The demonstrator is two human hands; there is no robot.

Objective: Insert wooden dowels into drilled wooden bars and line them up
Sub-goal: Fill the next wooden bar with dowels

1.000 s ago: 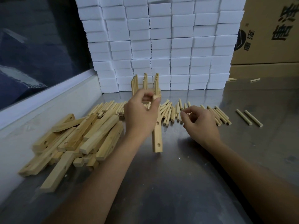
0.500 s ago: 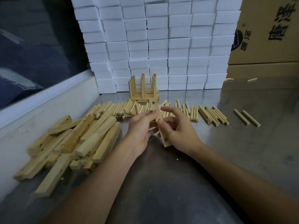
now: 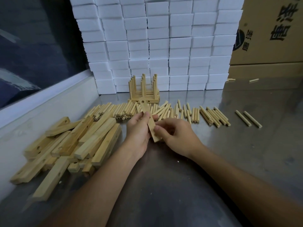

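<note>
Hands met at the centre of the steel table [image 3: 246, 153], both forearms reaching in from six o'clock. The left hand [image 3: 139, 128] curled its fingers round a drilled wooden bar [image 3: 150, 122], which pointed toward twelve o'clock with a hole near its far end. The right hand [image 3: 177, 133] pinched the bar's near end with its thumb on top. Loose dowels [image 3: 188, 112] lay beyond, finished bars [image 3: 144, 94] at twelve o'clock, spare bars [image 3: 73, 145] at nine o'clock.

Drilled wooden bar [image 3: 148, 118] held lengthwise, loose dowels [image 3: 180, 112] behind, bar pile [image 3: 73, 141] left
</note>
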